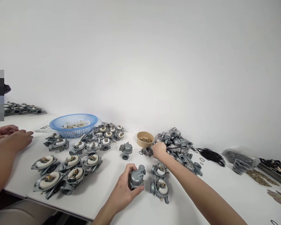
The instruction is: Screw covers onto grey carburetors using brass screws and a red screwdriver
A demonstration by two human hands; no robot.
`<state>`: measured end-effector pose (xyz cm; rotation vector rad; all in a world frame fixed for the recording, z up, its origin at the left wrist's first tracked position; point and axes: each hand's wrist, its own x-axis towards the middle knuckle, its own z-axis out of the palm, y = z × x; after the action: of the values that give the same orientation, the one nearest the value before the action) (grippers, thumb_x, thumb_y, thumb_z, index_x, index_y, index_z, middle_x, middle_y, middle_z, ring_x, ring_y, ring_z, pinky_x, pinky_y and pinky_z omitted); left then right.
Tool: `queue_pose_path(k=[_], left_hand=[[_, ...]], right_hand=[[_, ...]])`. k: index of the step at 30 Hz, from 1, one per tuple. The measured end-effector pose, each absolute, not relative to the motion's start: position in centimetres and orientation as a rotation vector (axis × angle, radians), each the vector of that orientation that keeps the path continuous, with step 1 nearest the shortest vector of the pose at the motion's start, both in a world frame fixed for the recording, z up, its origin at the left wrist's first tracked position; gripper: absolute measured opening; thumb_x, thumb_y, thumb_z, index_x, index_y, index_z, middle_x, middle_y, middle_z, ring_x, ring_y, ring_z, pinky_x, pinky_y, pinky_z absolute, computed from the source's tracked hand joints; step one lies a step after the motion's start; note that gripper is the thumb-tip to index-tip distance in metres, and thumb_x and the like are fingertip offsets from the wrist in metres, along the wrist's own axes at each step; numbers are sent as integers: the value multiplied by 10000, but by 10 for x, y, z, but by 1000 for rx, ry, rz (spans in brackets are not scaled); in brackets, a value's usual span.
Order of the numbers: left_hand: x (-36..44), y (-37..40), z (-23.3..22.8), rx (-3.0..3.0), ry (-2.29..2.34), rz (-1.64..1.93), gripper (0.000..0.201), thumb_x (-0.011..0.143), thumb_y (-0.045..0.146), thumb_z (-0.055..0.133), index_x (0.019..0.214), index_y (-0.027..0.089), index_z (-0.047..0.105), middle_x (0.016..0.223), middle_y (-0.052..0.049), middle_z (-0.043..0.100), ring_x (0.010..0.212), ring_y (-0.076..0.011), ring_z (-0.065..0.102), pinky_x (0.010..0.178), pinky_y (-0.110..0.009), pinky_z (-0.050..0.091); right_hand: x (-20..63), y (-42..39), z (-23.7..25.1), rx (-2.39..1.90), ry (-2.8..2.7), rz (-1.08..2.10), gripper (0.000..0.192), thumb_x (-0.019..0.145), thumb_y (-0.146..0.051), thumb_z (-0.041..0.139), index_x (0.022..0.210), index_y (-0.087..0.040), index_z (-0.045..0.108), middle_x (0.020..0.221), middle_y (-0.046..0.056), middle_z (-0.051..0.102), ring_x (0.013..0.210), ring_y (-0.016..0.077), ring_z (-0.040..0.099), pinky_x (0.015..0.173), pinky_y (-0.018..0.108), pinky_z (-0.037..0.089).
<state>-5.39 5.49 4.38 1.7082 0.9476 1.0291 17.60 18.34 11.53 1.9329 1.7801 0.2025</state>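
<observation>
grey cast-metal carburetor body with rounded bowl | upright, bowl facing near, gripped near centre above the white desk || small grey metal carburetor part | lying on desk, just right of centre, far side, partly covered

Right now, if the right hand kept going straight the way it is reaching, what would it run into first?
The right hand reaches away from the body, its fingers at a small metal part on the table. Straight on, it would probably meet the tan bowl of brass bits first, though depth is hard to judge; the heap of grey castings lies just right.
</observation>
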Motion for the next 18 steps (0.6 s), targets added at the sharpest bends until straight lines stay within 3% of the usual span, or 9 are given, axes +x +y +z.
queue_pose_path(k=[11, 18], left_hand=[[-48, 59, 34, 1699, 948, 1044, 467, 803, 371, 769, 1161, 263, 489, 989, -5, 644, 809, -182, 582, 772, -311, 484], [-53, 55, 42, 1737, 940, 1032, 452, 829, 370, 749, 1189, 267, 497, 1080, -23, 650, 877, -190, 623, 805, -299, 501]], right_hand=[[202, 154, 110, 1978, 1809, 213, 379, 1002, -375, 685, 1304, -149, 638, 1308, 121, 659, 1119, 251, 681, 947, 456, 594], [229, 120, 109, 1991, 1815, 277, 346, 1008, -377, 677, 1264, -146, 654, 1253, 106, 683, 1074, 236, 696, 923, 443, 602]])
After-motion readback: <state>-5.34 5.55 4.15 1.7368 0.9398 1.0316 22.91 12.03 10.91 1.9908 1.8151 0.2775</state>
